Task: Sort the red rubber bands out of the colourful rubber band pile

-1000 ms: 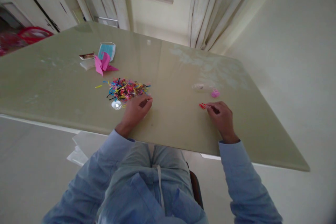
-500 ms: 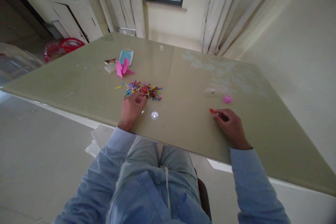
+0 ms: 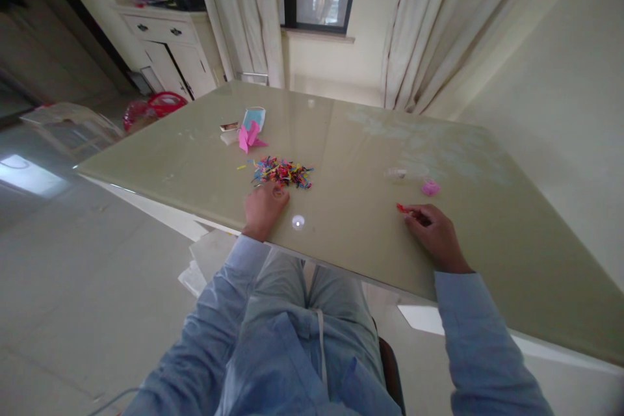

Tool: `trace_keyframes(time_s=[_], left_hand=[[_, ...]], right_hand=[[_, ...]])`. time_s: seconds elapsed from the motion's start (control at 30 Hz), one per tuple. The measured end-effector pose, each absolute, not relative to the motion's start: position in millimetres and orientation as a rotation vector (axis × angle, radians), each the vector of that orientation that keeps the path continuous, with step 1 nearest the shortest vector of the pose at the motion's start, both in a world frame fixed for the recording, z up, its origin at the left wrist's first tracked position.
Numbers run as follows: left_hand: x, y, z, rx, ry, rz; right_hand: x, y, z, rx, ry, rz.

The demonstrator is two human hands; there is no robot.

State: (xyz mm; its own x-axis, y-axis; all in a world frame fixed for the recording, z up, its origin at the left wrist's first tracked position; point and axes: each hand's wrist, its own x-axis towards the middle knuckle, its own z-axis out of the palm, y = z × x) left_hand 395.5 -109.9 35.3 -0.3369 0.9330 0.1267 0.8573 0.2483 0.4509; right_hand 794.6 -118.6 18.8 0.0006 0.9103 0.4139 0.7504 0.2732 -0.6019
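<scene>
A loose pile of small multicoloured strips that look like rubber bands point(image 3: 287, 170) lies on the table, left of centre. My left hand point(image 3: 266, 206) rests at its near edge, thumb and fingers curled together. What they pinch, if anything, is too small to make out. To the right, my right hand point(image 3: 433, 231) is closed, and a little bunch of red rubber bands point(image 3: 401, 207) sticks out of its fingertips just above the table. Beyond that hand sit a pink bundle point(image 3: 430, 188) and a clear plastic piece point(image 3: 400, 174), perhaps a bag.
Behind the pile are a pink folded paper shape point(image 3: 250, 137), a blue face mask point(image 3: 254, 119), a small brown wrapper point(image 3: 229, 126) and a whitish packet point(image 3: 229, 138). The table's near edge point(image 3: 336, 264) runs just in front of my lap. A white cabinet point(image 3: 170, 45) stands at the back left.
The camera view has tilted up and shifted left. My left hand has turned slightly, its fingertips now lower at the pile's edge. The right hand keeps its hold on the red bands.
</scene>
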Motion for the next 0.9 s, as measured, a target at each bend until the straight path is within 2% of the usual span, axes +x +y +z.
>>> trace_keyframes(time_s=[0.57,0.7,0.8,0.9], left_hand=[[392,-109,30,1.757,2.324,0.709],[389,-108,27,1.717,2.126,1.067],[394,-109,29,1.43,1.714,1.457],[409,-115,36,1.095,1.235,1.587]], right_hand=[[796,-118,17,-1.5,-1.786,0.297],[797,-118,17,-1.502,-1.794,0.298],[798,-118,15,-1.504,-1.795,0.297],[798,-117,14,-1.491,-1.804,0.283]])
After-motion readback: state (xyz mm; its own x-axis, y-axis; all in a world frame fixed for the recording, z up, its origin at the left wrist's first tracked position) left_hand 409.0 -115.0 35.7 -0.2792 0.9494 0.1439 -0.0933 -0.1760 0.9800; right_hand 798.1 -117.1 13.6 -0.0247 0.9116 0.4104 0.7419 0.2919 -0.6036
